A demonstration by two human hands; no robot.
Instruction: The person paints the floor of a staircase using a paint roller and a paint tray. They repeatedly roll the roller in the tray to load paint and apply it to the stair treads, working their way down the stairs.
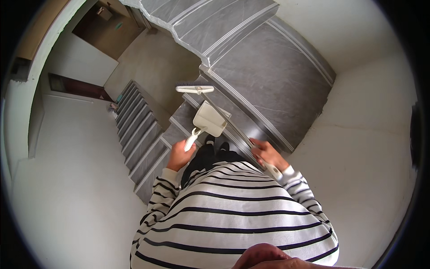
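My left hand (180, 155) grips the white handle of a cream plastic dustpan (211, 120). The pan hangs in front of my shoes, over the grey stair treads. In my right hand (267, 154) is the grey pole of a long-handled brush (232, 125), held near its white end grip. Its white head (195, 89) points away from me, beyond the dustpan, with dark bristles on the far side. The pole crosses over the dustpan's right edge in this view. Whether the bristles touch a step cannot be told.
I stand on grey stone stairs with pale edge strips. A wide landing (268, 74) lies ahead right, with more steps (218, 23) rising beyond it. To the left, a flight (137, 131) descends beside a white wall (74, 141). Another wall (362, 148) stands to the right.
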